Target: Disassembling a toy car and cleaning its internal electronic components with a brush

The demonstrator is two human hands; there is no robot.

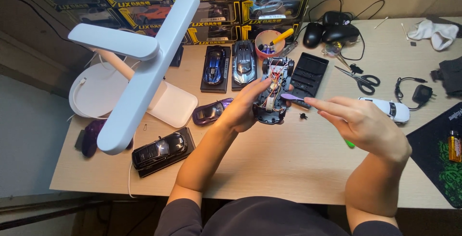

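The left hand (243,108) holds an opened toy car chassis (273,89) above the middle of the wooden bench (288,164), fingers wrapped around its left side and underside so that the exposed inside, with thin red and white wires, faces up. The right hand (368,123) is closed around a slim pry tool (292,97) whose purple tip touches the right edge of the chassis; a bit of green handle shows below the palm. Just beside the chassis, toward the back right, lies a black plastic base plate (309,74), and a tiny black part (303,116) rests on the bench under the tool. Behind the left hand stand two model cars on black plinths, a dark blue one (214,66) and a silver-blue one (244,63), with a purple car body (211,111) lying loose just left of the wrist. A black model car (161,150) on its plinth sits nearer the front left, under the arm of a white desk lamp (139,67). To the right are scissors (361,78), a white car body (387,109) near the right hand, a small black charger with its cord (417,93), and computer mice (332,31) at the back. A pink cup (267,41) holding a yellow-handled tool stands behind the chassis, in front of stacked boxed model cars (216,5).
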